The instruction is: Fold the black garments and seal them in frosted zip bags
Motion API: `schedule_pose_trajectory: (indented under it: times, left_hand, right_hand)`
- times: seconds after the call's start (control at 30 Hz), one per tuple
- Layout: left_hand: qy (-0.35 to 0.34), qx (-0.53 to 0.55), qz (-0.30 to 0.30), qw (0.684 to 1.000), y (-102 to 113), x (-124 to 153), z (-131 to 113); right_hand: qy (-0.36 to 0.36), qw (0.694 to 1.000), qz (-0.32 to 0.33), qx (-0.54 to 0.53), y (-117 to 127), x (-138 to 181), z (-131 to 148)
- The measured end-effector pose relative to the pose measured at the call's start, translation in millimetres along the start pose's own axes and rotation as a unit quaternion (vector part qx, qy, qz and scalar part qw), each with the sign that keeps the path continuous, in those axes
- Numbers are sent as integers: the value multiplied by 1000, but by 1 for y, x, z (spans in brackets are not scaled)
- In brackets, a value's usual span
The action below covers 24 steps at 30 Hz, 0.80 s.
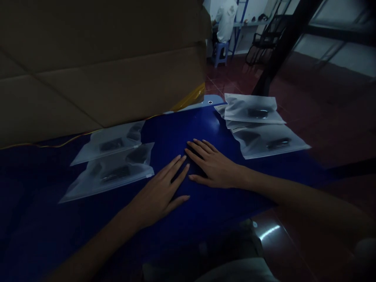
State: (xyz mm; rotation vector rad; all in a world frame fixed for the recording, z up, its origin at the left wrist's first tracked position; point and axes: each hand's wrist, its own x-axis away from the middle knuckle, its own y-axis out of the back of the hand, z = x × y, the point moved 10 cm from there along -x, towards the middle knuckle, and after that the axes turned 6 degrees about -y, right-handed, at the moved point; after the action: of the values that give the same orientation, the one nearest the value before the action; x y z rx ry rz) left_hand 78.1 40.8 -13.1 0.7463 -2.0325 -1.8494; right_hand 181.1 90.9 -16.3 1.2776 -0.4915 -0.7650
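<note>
My left hand (160, 192) lies flat on the blue tabletop (217, 207), fingers apart and holding nothing. Close by, my right hand (213, 166) also rests palm down with its fingers spread. Left of my left hand are two frosted zip bags, a nearer one (114, 170) and a farther one (113, 140), each with a dark item inside. Beyond my right hand, several similar bags overlap in a pile; a front bag (258, 139) and an upper bag (243, 106) each show a dark, shiny item. What the items are cannot be made out.
A large cardboard box (117, 86) stands along the table's far left side, with a thin yellow cord (67, 141) at its base. Yellow tape (190, 98) shows at its corner. In the background a person (226, 19) sits on a blue stool (220, 53) near a black chair (266, 41).
</note>
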Motion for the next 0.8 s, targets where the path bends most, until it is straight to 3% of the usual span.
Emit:
schedule_pose_trajectory:
  times: [0.37,0.5,0.7,0.8]
  left_hand:
    - [-8,3,24,1000,3,3,7]
    - [-12,-6,35,999,2,3,7]
    - [-7,7,34,999,5,2,7]
    - [-5,6,38,999,4,2,7]
  right_hand:
    - [-10,1000,-4,21,3,1,-2]
    - [-126,987,-45,85,21,4,-24]
    - [-293,933,-115,173,70,21,-76]
    - [-347,911,-119,190,81,31,-99]
